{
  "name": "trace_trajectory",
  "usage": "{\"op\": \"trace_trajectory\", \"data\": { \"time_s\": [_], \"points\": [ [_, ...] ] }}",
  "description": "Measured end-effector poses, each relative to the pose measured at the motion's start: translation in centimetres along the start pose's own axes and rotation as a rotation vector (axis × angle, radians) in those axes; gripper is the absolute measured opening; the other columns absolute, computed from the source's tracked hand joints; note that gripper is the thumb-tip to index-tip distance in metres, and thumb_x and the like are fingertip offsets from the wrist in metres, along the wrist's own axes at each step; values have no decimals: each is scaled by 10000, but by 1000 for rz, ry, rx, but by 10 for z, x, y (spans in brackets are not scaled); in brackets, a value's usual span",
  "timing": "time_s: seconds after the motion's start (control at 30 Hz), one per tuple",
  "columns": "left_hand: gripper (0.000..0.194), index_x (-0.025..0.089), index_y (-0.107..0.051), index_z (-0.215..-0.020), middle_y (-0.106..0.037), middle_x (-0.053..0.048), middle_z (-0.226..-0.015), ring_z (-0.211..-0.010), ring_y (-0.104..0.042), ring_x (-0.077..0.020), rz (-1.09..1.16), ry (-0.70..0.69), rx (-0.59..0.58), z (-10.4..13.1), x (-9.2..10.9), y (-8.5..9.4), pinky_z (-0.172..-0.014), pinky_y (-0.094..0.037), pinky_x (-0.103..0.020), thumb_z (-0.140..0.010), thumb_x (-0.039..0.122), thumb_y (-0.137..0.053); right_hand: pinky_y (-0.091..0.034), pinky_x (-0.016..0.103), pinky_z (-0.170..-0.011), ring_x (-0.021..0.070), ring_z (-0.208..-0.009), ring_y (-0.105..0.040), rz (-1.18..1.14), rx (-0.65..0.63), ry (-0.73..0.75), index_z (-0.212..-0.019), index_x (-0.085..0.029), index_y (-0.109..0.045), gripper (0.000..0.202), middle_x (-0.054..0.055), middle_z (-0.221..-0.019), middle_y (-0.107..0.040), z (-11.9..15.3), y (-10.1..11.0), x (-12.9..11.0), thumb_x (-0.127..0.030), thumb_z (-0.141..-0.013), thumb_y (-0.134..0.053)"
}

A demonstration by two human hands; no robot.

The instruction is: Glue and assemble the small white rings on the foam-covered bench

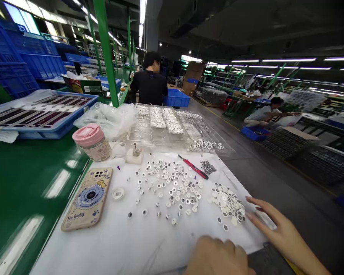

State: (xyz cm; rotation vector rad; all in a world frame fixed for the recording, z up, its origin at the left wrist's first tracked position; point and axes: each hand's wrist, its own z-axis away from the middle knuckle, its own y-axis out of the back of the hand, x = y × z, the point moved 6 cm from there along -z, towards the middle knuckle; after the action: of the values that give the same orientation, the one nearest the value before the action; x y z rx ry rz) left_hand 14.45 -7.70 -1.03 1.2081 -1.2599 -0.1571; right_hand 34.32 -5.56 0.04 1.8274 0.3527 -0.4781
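Observation:
My right hand (281, 227) is at the right edge of the white work surface (109, 248), its thumb and fingers around a small clear plastic piece (266, 218) whose full shape is hidden. Just left of those fingertips lies a pile of white round discs (229, 202) with dark centres. My left hand (218, 256), slightly blurred, is low at the front edge with its fingers curled; what they hold, if anything, is out of sight. Many small white and metal round parts (174, 187) are scattered across the middle. A red-handled pen-like tool (193, 166) lies behind them.
A phone in a patterned case (88, 198), a pink-lidded cup (91, 141) and a plastic bag (109, 118) stand at left. Clear trays of parts (140, 133) lie behind, beside a small metal heap (208, 167). A person (150, 84) sits beyond.

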Motion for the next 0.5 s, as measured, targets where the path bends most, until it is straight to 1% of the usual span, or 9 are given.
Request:
{"op": "trace_trajectory", "data": {
  "time_s": [0.03, 0.07, 0.1, 0.13, 0.17, 0.23, 0.3, 0.37, 0.5],
  "points": [
    [214, 162, -577, -870, -634, -92, -733, -640, -594, -224, -129, -39, -5, -7, -2, 9, -534, -465, -322, -831, 366, -524, -512, 380, -858, 266, -1025, -591, 29, -19, 56, -1138, -233, -570, 455, 90, -1160, -600, 8, -7, -1, -470, -750, -590],
    [144, 151, -561, -871, -631, -81, -744, -628, -591, -214, -238, -76, 16, -14, -4, 21, -530, -456, -312, -837, 278, -504, -493, 386, -890, 259, -1050, -573, 61, -34, 112, -1159, -240, -556, 455, 85, -1162, -593, 13, -13, -3, -451, -758, -593],
    [113, 143, -550, -852, -625, -74, -742, -614, -583, -204, -315, -84, 27, -20, -10, 33, -525, -448, -305, -835, 238, -491, -476, 394, -911, 254, -1064, -559, 95, -37, 161, -1172, -249, -546, 450, 80, -1158, -589, 17, -19, -5, -436, -765, -593],
    [88, 143, -544, -815, -617, -62, -706, -589, -574, -196, -363, -61, 31, -26, -19, 45, -515, -439, -299, -833, 176, -464, -463, 404, -920, 251, -1069, -548, 128, -24, 195, -1180, -257, -540, 439, 76, -1153, -584, 18, -23, -8, -422, -775, -588],
    [122, 147, -542, -781, -612, -54, -683, -584, -571, -192, -388, -23, 68, -31, -28, 58, -522, -436, -297, -837, 134, -434, -454, 415, -922, 249, -1067, -540, 157, 6, 216, -1181, -262, -539, 419, 74, -1148, -579, 17, -26, -11, -408, -790, -576],
    [135, 157, -558, -801, -631, -47, -727, -654, -591, -188, -334, 53, 153, -36, -48, 80, -590, -448, -298, -849, 138, -433, -441, 426, -916, 249, -1054, -530, 191, 60, 241, -1168, -258, -548, 370, 78, -1126, -575, 10, -29, -19, -385, -821, -540],
    [138, 158, -571, -836, -645, -51, -771, -717, -599, -193, -311, 88, 185, -36, -64, 90, -645, -454, -309, -862, 171, -436, -447, 416, -893, 245, -1029, -529, 205, 57, 261, -1141, -242, -572, 327, 85, -1077, -589, -1, -32, -29, -361, -843, -510],
    [146, 168, -583, -852, -652, -44, -784, -731, -594, -183, -259, 115, 251, -30, -75, 96, -670, -447, -305, -871, 204, -443, -462, 401, -857, 241, -991, -536, 219, 3, 277, -1092, -231, -611, 292, 84, -1016, -609, -14, -38, -39, -348, -846, -507],
    [175, 182, -609, -846, -662, -37, -770, -722, -584, -174, -114, 124, 387, -19, -78, 100, -691, -425, -299, -876, 236, -445, -480, 389, -803, 230, -918, -550, 224, -112, 287, -984, -224, -673, 230, 74, -939, -637, -32, -46, -53, -315, -843, -515]
  ]
}}
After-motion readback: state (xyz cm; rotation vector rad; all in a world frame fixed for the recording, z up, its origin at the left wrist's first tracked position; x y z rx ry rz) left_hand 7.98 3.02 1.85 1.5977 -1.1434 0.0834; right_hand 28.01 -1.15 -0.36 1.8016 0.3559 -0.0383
